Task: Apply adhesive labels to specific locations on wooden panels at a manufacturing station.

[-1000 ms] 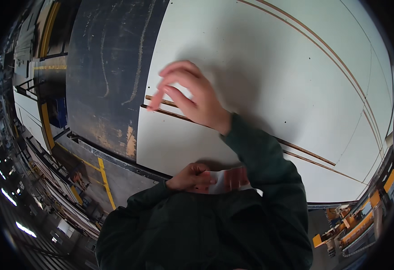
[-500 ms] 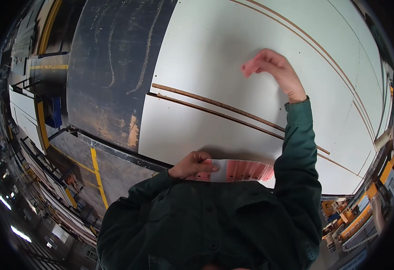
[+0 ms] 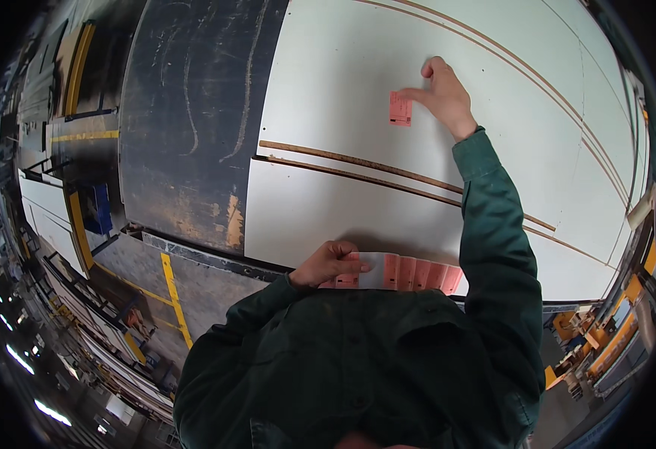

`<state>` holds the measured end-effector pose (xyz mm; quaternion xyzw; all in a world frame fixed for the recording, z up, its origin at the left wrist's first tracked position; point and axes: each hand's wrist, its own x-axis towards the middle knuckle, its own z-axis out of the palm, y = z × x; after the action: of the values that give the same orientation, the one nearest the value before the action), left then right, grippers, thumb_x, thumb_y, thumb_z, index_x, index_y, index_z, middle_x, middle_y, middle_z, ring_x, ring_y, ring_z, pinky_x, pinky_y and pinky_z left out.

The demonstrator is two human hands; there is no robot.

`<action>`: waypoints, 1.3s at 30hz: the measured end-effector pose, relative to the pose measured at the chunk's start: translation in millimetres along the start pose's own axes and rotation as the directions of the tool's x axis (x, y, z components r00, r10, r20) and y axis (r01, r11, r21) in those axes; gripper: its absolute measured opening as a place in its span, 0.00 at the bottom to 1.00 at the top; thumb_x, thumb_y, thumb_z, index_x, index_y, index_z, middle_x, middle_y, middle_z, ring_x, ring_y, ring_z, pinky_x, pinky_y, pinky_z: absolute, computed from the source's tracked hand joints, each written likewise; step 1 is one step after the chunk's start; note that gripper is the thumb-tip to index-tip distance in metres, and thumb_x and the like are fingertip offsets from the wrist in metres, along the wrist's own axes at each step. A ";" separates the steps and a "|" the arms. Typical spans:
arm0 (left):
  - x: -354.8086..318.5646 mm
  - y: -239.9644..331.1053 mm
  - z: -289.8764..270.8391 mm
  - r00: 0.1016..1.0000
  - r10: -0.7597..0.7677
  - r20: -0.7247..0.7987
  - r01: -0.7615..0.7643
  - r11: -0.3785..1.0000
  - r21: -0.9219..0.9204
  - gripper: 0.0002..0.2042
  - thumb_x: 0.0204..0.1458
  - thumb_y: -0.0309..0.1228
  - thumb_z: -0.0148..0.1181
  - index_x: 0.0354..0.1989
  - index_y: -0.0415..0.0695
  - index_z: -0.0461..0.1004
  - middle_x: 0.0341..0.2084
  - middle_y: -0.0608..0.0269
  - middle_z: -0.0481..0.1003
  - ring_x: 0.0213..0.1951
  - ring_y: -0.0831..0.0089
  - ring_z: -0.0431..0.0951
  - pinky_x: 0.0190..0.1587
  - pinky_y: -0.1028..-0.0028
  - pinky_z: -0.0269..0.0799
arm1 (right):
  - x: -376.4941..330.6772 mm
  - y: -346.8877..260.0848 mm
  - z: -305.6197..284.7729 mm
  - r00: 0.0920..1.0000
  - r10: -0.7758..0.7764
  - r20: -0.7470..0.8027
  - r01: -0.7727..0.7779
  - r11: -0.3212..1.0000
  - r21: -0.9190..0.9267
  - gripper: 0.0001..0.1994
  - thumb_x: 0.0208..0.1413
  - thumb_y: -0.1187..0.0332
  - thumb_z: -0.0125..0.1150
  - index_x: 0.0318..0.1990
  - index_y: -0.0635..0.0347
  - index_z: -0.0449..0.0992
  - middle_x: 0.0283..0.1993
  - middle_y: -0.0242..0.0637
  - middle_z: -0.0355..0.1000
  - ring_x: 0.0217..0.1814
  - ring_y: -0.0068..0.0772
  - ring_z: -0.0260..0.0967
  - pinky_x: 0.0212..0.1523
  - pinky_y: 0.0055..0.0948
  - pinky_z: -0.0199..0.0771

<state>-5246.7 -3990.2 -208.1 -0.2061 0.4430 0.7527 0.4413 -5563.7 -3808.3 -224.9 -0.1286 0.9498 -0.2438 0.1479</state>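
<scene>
My right hand [image 3: 442,93] reaches far out over a large white panel [image 3: 328,82], its fingertips touching the edge of a small pink label [image 3: 400,108] that lies flat on the panel. My left hand [image 3: 328,263] is close to my chest and grips a backing strip with several pink labels [image 3: 410,272] in a row. Both arms are in dark green sleeves. Brown grooves [image 3: 358,166] run across the panel between the two hands.
A dark scuffed metal surface [image 3: 186,127] lies left of the white panel. Beyond it is concrete floor with yellow lines [image 3: 172,288]. Orange machinery [image 3: 605,344] stands at the lower right, racks and lights along the left rim.
My right hand has moved from near my left hand out across the panel with a pink label, which now lies flat on it. The left hand has stayed by my chest.
</scene>
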 end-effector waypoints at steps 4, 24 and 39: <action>-2.9 1.2 -3.3 0.999 0.026 0.029 -0.026 1.000 -0.001 0.14 0.51 0.27 0.66 0.18 0.46 0.66 0.16 0.78 0.63 0.22 0.90 0.59 0.24 0.83 0.57 | 1.4 9.9 1.9 0.991 0.129 -0.039 -0.119 0.973 0.197 0.28 0.36 0.52 0.75 0.37 0.57 0.65 0.38 0.37 0.66 0.38 0.37 0.66 0.38 0.34 0.68; 5.7 103.8 -41.1 0.882 0.471 -0.018 -0.390 0.750 0.534 0.05 0.53 0.24 0.62 0.28 0.41 0.71 0.23 0.72 0.74 0.27 0.88 0.72 0.28 0.85 0.66 | -127.1 -57.9 3.8 0.706 -0.418 0.572 0.002 0.808 0.589 0.12 0.54 0.66 0.62 0.42 0.64 0.75 0.34 0.27 0.71 0.38 0.18 0.64 0.42 0.21 0.66; -12.9 113.0 -50.4 0.880 0.475 0.000 -0.434 0.805 0.403 0.05 0.49 0.27 0.66 0.32 0.41 0.76 0.22 0.75 0.73 0.25 0.88 0.68 0.27 0.84 0.62 | -149.4 -65.8 -27.1 0.876 -0.280 0.394 0.027 0.843 0.538 0.08 0.52 0.69 0.63 0.35 0.65 0.75 0.31 0.29 0.71 0.29 0.17 0.62 0.34 0.21 0.66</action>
<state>-5339.7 -4063.8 -170.6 -0.0394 0.6424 0.7209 0.2571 -5423.8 -3805.2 -136.6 -0.2159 0.7731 -0.4634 0.3756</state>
